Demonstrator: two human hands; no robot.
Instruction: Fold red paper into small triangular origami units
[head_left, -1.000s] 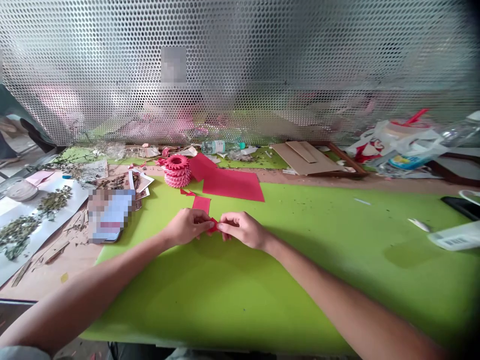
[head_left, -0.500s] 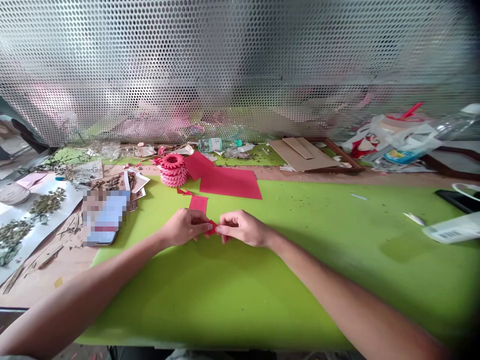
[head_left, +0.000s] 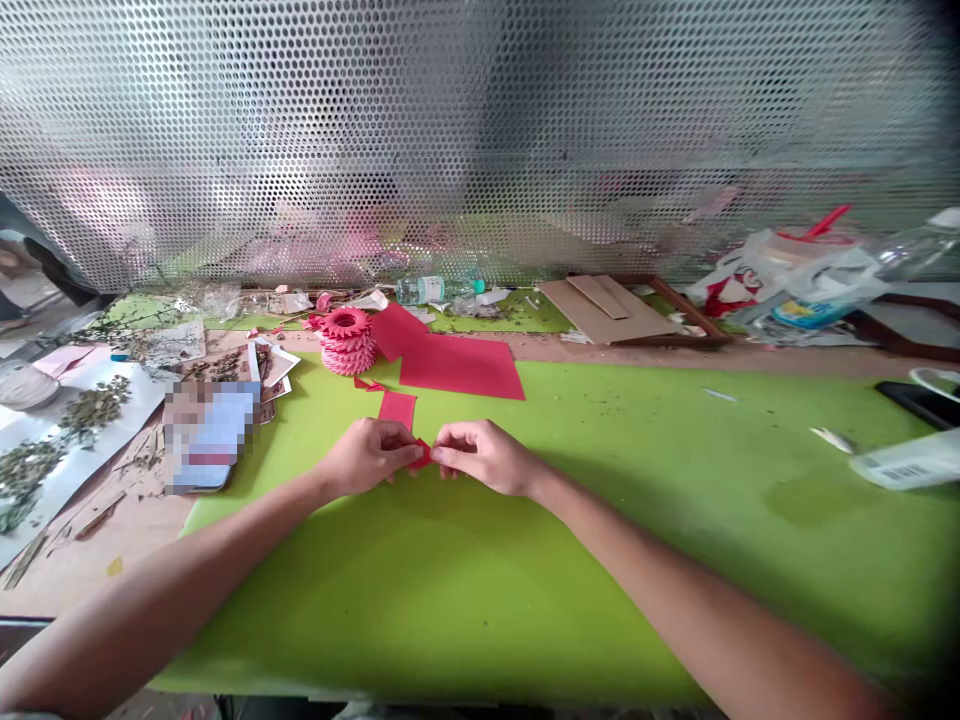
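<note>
Between my fingertips is a small folded piece of red paper (head_left: 422,454). My left hand (head_left: 369,455) pinches its left side, and my right hand (head_left: 484,456) is closed at its right edge. Just beyond my left hand lies a small red paper strip (head_left: 397,408) on the green mat (head_left: 450,600). Farther back are large red paper sheets (head_left: 465,365). Left of them stands a ring-shaped stack of folded red and pink paper pieces (head_left: 348,340), with small folded red bits (head_left: 367,384) in front of it.
At left are a phone (head_left: 217,435), dried plant bits (head_left: 94,405) and scraps. A plastic bottle (head_left: 435,290) lies along the back by a perforated metal panel (head_left: 450,120). Cardboard (head_left: 607,310), plastic bags (head_left: 810,290) and a white packet (head_left: 911,458) are at right.
Both hands stay almost in place on the small red paper. The right fingers have shifted slightly left, and the paper's visible face has turned a little.
</note>
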